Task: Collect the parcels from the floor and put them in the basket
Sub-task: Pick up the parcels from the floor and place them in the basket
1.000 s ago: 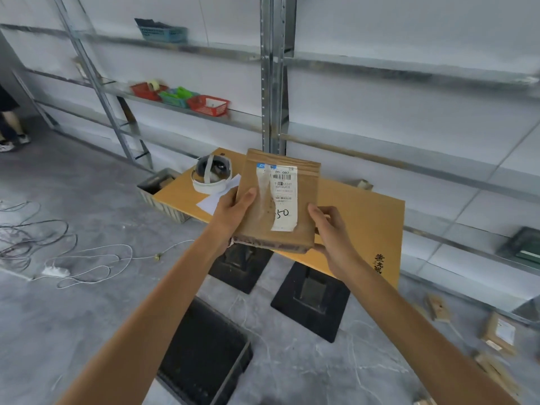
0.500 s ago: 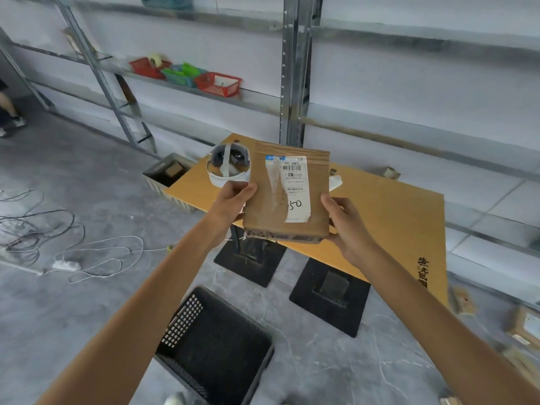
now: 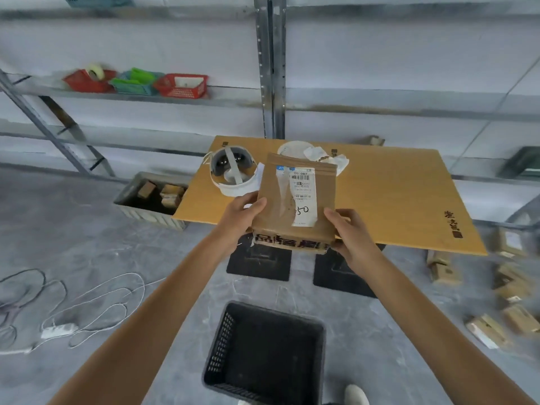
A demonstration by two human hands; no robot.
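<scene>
Flanking parcel (image 3: 274, 185): left hand (image 3: 244, 213), right hand (image 3: 352, 233)

I hold the brown, white-labelled parcel (image 3: 296, 200) tilted in my fingers (image 3: 257, 203), above the black basket (image 3: 271, 311) on the floor; more parcels (image 3: 510, 283) lie to my right.

White headset (image 3: 232, 171) on yellow tabletop (image 3: 394, 194); cables (image 3: 93, 305) and power strip (image 3: 60, 330) on floor left
</scene>
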